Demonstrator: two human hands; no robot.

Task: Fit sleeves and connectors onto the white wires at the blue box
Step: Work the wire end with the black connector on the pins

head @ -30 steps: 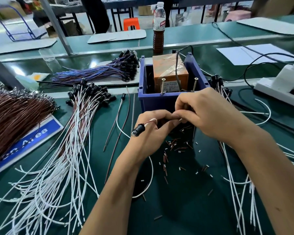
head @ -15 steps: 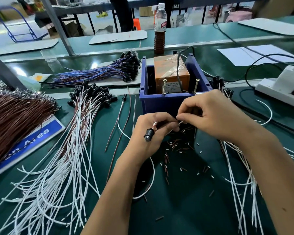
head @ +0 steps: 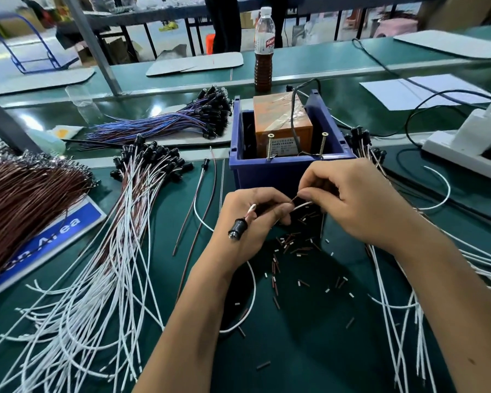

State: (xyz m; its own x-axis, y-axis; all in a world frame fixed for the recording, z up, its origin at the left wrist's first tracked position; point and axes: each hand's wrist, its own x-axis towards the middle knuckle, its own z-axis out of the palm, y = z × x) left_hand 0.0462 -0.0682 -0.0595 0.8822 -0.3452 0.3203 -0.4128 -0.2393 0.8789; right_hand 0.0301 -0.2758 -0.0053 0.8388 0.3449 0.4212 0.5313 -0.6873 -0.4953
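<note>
Head view: white wire (head: 301,206) just in front of the blue box (head: 289,170), bridging both hands. Probably light, thin and floppy; best pinched close behind the bare tip, else likely to bend away. Left hand (head: 247,222) curled round wire, black connector (head: 237,228) poking out over its back. Right hand (head: 352,202) fingertips (head: 305,193) narrowed to a pinch at the wire end, perhaps on a small sleeve; too small to tell. Loose sleeves (head: 292,245) scattered on green mat (head: 309,350) below.

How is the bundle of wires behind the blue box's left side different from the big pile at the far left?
The bundle is blue and purple; the pile is brown. The bundle is smaller, ending in black connectors; the pile is far bigger, its tips showing small metal ends. Both lie on the green table.
</note>
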